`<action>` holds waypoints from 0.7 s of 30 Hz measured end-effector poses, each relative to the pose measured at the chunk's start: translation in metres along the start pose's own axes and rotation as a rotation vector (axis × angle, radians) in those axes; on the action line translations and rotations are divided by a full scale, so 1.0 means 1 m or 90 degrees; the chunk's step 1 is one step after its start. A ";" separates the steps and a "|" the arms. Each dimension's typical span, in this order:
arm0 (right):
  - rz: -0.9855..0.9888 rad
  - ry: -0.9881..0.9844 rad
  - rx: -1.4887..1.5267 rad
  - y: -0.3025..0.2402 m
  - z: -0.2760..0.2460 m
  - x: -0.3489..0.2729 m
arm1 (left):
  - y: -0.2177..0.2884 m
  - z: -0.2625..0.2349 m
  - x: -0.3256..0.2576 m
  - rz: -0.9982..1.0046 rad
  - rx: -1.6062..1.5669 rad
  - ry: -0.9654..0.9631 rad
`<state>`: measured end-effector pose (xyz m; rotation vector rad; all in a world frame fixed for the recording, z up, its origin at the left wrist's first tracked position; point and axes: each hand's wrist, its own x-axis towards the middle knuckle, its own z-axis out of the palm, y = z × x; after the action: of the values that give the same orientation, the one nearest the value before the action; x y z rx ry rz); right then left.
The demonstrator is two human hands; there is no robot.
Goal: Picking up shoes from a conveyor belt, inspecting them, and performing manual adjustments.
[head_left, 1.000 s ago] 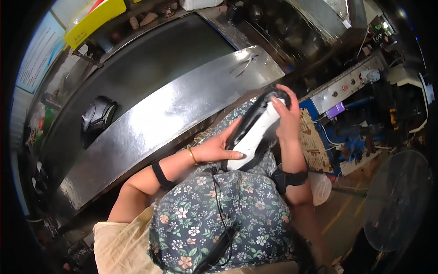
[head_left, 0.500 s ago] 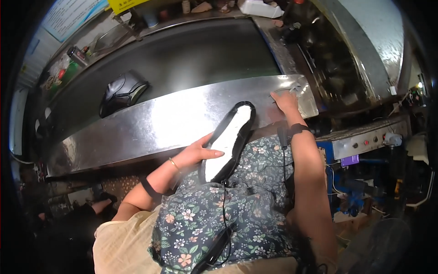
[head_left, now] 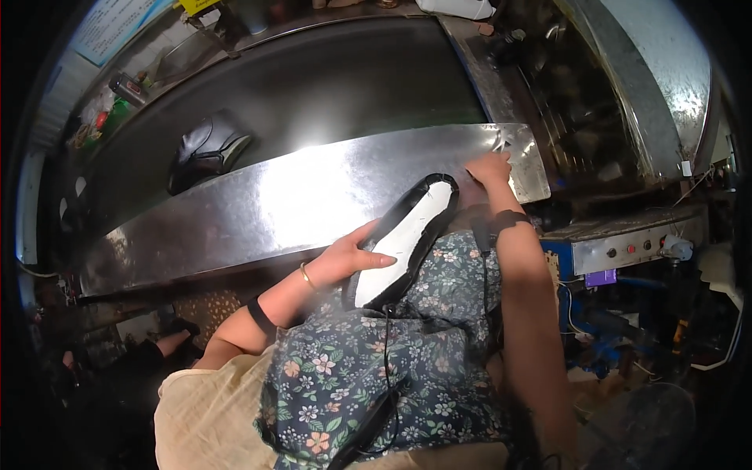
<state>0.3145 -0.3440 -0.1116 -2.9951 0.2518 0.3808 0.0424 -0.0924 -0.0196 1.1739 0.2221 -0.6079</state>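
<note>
My left hand (head_left: 352,257) grips a black shoe (head_left: 417,264) turned sole side up, its white bottom facing me and its toe or heel end pointing away to the right. The thumb presses on the white bottom; the other fingers go behind the shoe's left side. My right hand (head_left: 490,170) is at the right end of the shiny metal shelf (head_left: 235,211), fingers curled at a small grey metal thing whose kind I cannot make out. Another black shoe (head_left: 207,151) rests upright on the dark belt (head_left: 352,78), beside the shelf's far edge.
A control panel (head_left: 619,252) with knobs and a red button stands at the right. A dark bottle or cup (head_left: 127,88) and a white container (head_left: 458,8) lie beyond the belt. Another person's arm (head_left: 174,342) shows at lower left. A cable hangs down my flowered apron (head_left: 337,376).
The shoe in my left hand has shifted slightly to the right. My right hand stays at the shelf's end, its fingers curled a little more. The view has shifted slightly.
</note>
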 end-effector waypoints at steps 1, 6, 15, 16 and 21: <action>-0.011 -0.101 0.094 0.013 0.002 0.012 | 0.002 0.000 0.001 -0.022 -0.011 -0.008; -0.083 -0.326 0.865 0.014 -0.036 -0.027 | -0.010 -0.009 0.000 0.011 0.043 0.016; -0.406 -0.348 0.194 0.025 -0.107 -0.182 | -0.009 -0.010 0.001 0.013 0.051 0.003; -0.406 -0.347 0.196 0.031 -0.110 -0.182 | -0.014 -0.012 0.002 0.018 0.073 0.012; -0.354 -0.348 0.419 0.028 -0.119 -0.201 | -0.004 -0.008 -0.001 0.022 0.062 0.002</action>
<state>0.1455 -0.3566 0.0518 -2.0926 -0.4163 0.8211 0.0403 -0.0861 -0.0253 1.2698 0.1752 -0.5917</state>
